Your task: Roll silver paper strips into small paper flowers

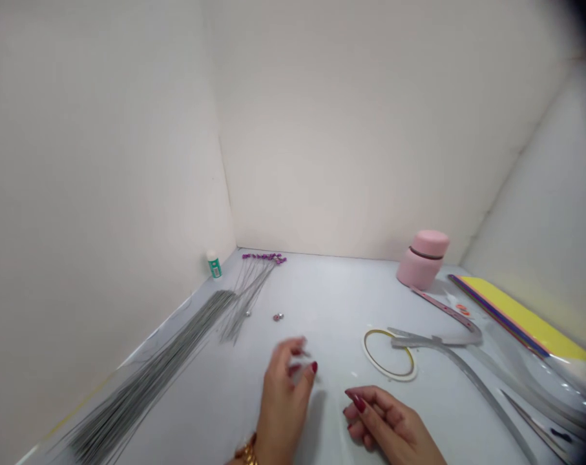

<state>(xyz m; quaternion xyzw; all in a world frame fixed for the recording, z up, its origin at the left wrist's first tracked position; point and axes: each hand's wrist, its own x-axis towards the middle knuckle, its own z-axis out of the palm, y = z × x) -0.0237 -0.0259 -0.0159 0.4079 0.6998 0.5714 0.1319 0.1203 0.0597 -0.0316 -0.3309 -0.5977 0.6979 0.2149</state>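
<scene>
Right hand (387, 423): over the pale worktop (331, 290), fingers curled, thumb near forefinger; cannot tell whether pinching anything.
Left hand (285, 394): blurred, fingers half bent, parted from thumb, gripping nothing visible.
Thin straight grey wires (159, 368): bundled, on the worktop's left.
White tape ring with yellowish core (411, 375): flat beyond right hand.
Small round silvery pieces (276, 318): shiny, two close together beyond left hand.
Grey wire stems with purple tips (257, 290): fanned, tips farthest.
</scene>
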